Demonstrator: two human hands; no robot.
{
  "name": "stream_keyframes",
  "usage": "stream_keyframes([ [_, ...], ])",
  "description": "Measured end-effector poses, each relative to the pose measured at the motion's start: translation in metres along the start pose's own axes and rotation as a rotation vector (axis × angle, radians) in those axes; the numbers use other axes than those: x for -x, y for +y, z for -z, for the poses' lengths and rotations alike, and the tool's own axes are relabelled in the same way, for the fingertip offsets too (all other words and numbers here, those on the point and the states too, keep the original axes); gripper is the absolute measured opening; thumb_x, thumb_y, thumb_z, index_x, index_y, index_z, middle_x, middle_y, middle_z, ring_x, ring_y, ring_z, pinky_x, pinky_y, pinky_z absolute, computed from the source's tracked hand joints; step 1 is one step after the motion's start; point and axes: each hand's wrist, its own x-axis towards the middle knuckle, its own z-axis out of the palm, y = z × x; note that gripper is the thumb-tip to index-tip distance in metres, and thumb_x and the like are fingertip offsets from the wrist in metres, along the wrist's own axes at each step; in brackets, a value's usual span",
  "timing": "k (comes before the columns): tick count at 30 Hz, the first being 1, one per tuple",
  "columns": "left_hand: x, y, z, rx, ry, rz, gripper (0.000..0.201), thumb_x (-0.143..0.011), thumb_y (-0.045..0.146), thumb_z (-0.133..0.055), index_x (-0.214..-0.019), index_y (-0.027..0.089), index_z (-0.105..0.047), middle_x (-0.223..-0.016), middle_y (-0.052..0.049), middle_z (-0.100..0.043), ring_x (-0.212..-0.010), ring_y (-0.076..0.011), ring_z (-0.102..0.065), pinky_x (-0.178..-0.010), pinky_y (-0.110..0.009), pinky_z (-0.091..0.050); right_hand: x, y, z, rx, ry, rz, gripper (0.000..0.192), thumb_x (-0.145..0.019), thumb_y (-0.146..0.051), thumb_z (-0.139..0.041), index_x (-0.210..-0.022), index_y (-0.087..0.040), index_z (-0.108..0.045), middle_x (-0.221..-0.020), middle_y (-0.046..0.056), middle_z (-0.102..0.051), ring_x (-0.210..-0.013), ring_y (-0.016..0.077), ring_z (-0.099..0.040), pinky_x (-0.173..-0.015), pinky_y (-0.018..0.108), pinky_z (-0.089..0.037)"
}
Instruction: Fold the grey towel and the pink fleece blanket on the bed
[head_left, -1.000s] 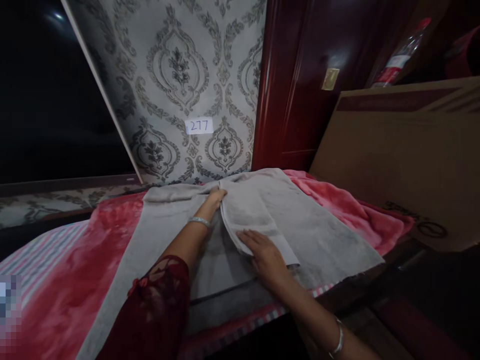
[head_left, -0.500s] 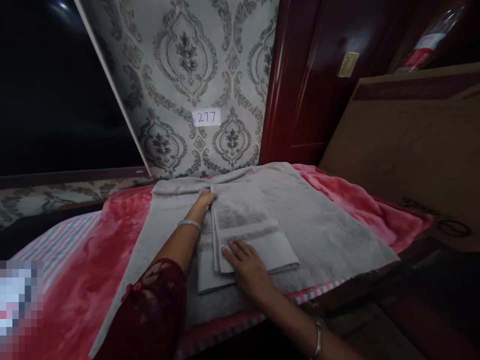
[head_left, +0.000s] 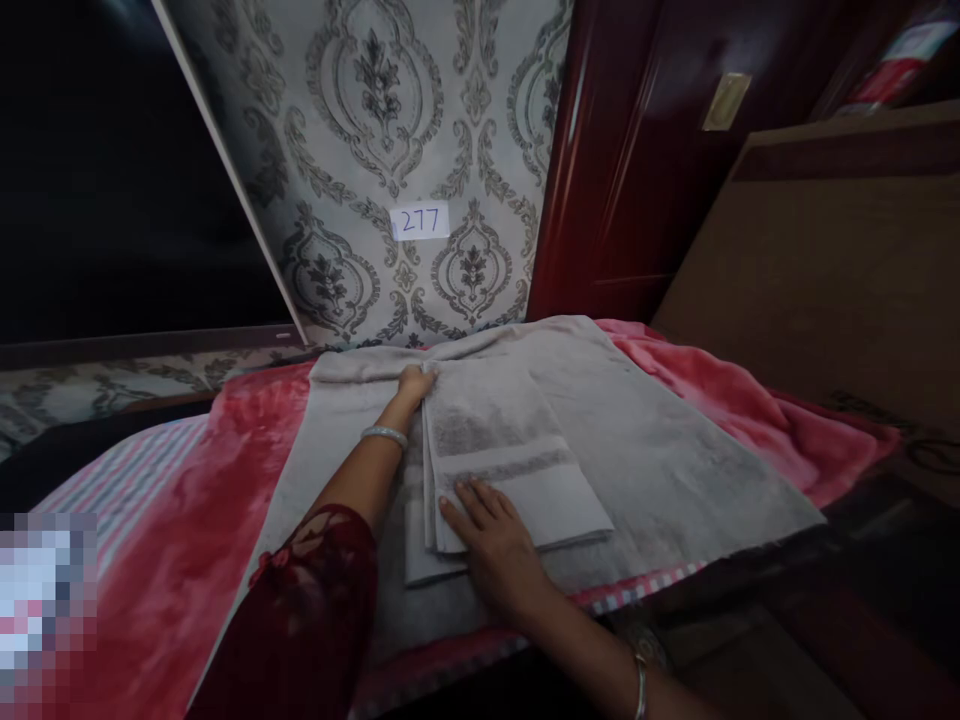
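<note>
Folded towel (head_left: 510, 455) shown lying on a larger grey towel (head_left: 660, 450) spread over the bed's red blanket (head_left: 150, 560), long axis running away from the person. L. hand (head_left: 411, 388) is set at the far left corner, fingers together, pinching the fold edge. R. hand (head_left: 495, 545) is laid flat on the near end, fingers apart, pressing; nearer to the body. Wall label "277" (head_left: 419, 221) seen behind.

I am pressing my right hand (head_left: 495, 540) flat on the near end of the folded towel (head_left: 502, 450), my left hand (head_left: 414, 385) gripping its far corner.
</note>
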Motion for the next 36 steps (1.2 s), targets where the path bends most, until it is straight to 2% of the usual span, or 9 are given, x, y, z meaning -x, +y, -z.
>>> stream_keyframes([
  [4, -0.005, 0.004, 0.003, -0.219, 0.048, -0.022, 0.012, -0.069, 0.021, -0.077, -0.076, 0.018, -0.068, -0.105, -0.016, -0.075, -0.121, -0.0356, -0.061, -0.090, -0.035, -0.049, -0.001, 0.001, 0.002, -0.001, 0.031, 0.017, 0.065, -0.085, -0.002, -0.049, -0.146, -0.024, -0.054, -0.149, 0.010, -0.053, -0.142, 0.0280, -0.042, -0.115, 0.047, -0.037],
  [9, -0.003, -0.003, 0.009, -0.378, -0.006, -0.051, 0.013, -0.066, 0.017, -0.079, -0.073, 0.019, -0.068, -0.097, -0.014, -0.076, -0.115, -0.0358, -0.065, -0.091, -0.035, -0.050, 0.008, -0.004, -0.003, -0.004, -0.024, 0.052, 0.058, -0.091, -0.018, -0.058, -0.148, -0.021, -0.051, -0.154, 0.015, -0.047, -0.145, 0.0311, -0.037, -0.117, 0.049, -0.033],
  [13, -0.006, 0.008, 0.018, -0.463, -0.066, -0.082, 0.014, -0.068, 0.017, -0.078, -0.081, 0.016, -0.072, -0.088, -0.014, -0.075, -0.102, -0.0354, -0.069, -0.085, -0.035, -0.053, 0.001, 0.003, 0.034, -0.133, -0.133, 0.101, 0.049, -0.094, -0.037, -0.063, -0.140, -0.023, -0.059, -0.144, 0.011, -0.058, -0.140, 0.0276, -0.045, -0.114, 0.042, -0.039],
  [16, -0.001, 0.027, 0.019, -0.513, -0.046, -0.182, 0.035, -0.072, 0.021, -0.078, -0.107, 0.016, -0.072, -0.114, -0.015, -0.072, -0.122, -0.0361, -0.060, -0.102, -0.038, -0.047, -0.025, 0.022, 0.074, -0.164, -0.098, 0.098, 0.043, -0.098, -0.040, -0.057, -0.138, -0.024, -0.061, -0.135, 0.009, -0.064, -0.131, 0.0238, -0.054, -0.110, 0.039, -0.041],
  [18, 0.009, 0.035, 0.013, -0.539, -0.052, -0.330, 0.048, -0.079, 0.029, -0.075, -0.125, 0.019, -0.067, -0.137, -0.014, -0.062, -0.138, -0.0342, -0.046, -0.116, -0.040, -0.035, -0.045, 0.036, 0.087, -0.084, 0.005, 0.063, 0.054, -0.099, -0.043, -0.056, -0.148, -0.024, -0.051, -0.150, 0.012, -0.052, -0.143, 0.0280, -0.040, -0.117, 0.048, -0.033],
  [20, 0.021, 0.031, 0.003, -0.591, -0.090, -0.536, 0.053, -0.086, 0.037, -0.068, -0.136, 0.024, -0.060, -0.154, -0.011, -0.048, -0.149, -0.0336, -0.030, -0.124, -0.046, -0.018, -0.058, 0.047, 0.084, -0.007, 0.036, 0.067, 0.066, -0.095, -0.049, -0.059, -0.155, -0.027, -0.040, -0.163, 0.010, -0.032, -0.153, 0.0330, -0.017, -0.121, 0.059, -0.020],
  [22, 0.031, 0.014, -0.007, -0.650, -0.145, -0.651, 0.055, -0.090, 0.042, -0.063, -0.142, 0.028, -0.056, -0.162, -0.009, -0.037, -0.153, -0.0359, -0.017, -0.124, -0.055, -0.005, -0.062, 0.053, 0.066, 0.001, -0.041, 0.118, 0.072, -0.092, -0.055, -0.062, -0.156, -0.033, -0.037, -0.167, 0.007, -0.022, -0.155, 0.0349, -0.007, -0.121, 0.064, -0.011],
  [27, 0.034, -0.030, -0.018, -0.722, -0.285, -0.509, 0.058, -0.095, 0.049, -0.053, -0.149, 0.030, -0.048, -0.165, -0.010, -0.030, -0.154, -0.0388, -0.014, -0.121, -0.063, -0.003, -0.048, 0.056, 0.024, -0.090, -0.237, 0.200, 0.073, -0.093, -0.057, -0.060, -0.157, -0.037, -0.032, -0.168, 0.002, -0.020, -0.155, 0.0338, -0.004, -0.121, 0.065, -0.004],
  [36, 0.026, -0.033, -0.021, -0.772, -0.296, -0.496, 0.066, -0.094, 0.055, -0.051, -0.155, 0.031, -0.040, -0.167, -0.008, -0.026, -0.155, -0.0361, -0.012, -0.122, -0.059, -0.001, -0.044, 0.056, 0.024, -0.164, -0.211, 0.179, 0.077, -0.090, -0.054, -0.065, -0.157, -0.038, -0.032, -0.167, 0.001, -0.020, -0.155, 0.0352, -0.004, -0.121, 0.067, -0.004],
])
